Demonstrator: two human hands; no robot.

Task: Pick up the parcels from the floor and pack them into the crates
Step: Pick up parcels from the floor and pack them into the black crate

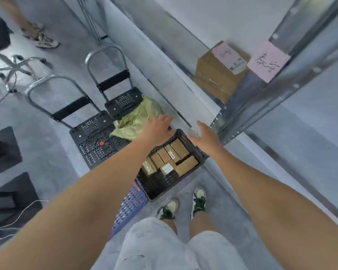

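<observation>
Reaching left hand point(158, 128), right hand point(205, 135), fingers straight

Both arms reach down toward black crate point(165, 184) on floor. Left hand point(158, 128) over crate's far-left corner, fingers straight; contact with rim unclear. Right hand point(207, 136) over far-right corner, fingers spread, holding nothing. Crate packed with brown parcels point(172, 158), some with white labels. Blue crate point(131, 207) just beside black one, on left. Yellow-green bag point(137, 119) beyond left hand, lying on edge of two black hand trolleys point(98, 137). Metal shelf point(248, 98) on right holds cardboard box point(213, 75) with pink label. Person's sneakers point(198, 201) near crate.
</observation>
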